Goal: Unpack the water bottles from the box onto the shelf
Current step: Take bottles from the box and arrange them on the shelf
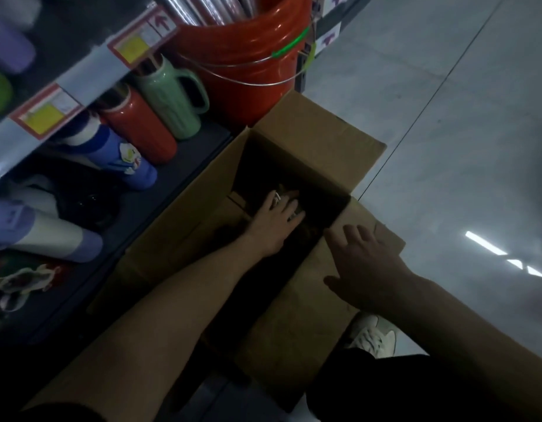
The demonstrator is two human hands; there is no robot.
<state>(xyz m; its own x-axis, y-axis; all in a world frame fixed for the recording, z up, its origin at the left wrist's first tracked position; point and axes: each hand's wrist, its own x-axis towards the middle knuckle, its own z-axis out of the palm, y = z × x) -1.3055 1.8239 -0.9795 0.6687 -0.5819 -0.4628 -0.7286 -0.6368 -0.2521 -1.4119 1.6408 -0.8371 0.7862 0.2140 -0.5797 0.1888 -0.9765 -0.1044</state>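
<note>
L arm comes in from the btm edge & goes down into the box [318,132]. L hand [277,214] is deep inside it, near the far wall, back of the hand up, fingers out pretty straight & a bit apart. It's not clenched. Too dark in there to tell if it touches a thing, or what's in the box. A small white bit shows by one finger, can't tell what it is.

R hand [367,263] is over the box's right flap, fingers loose & spread, holding nothing. Can't tell if it rests on the flap or is just above it.

All 4 box flaps are folded out. It sits on the floor [446,117], tight vs. the front edge of the low shelf [184,166]. On that shelf, near the front edge, stand a green jug [169,95] w/ a handle, a red bottle [141,129] & a blue bottle [117,153], side by side. A purple & white bottle [47,236] is farther left, by the front edge.

Yellow price tags [44,114] hang on the rail above. An orange bucket [242,56] is at the shelf's end, by the box's far corner. A pale shoe [373,333] is beside the right flap.
</note>
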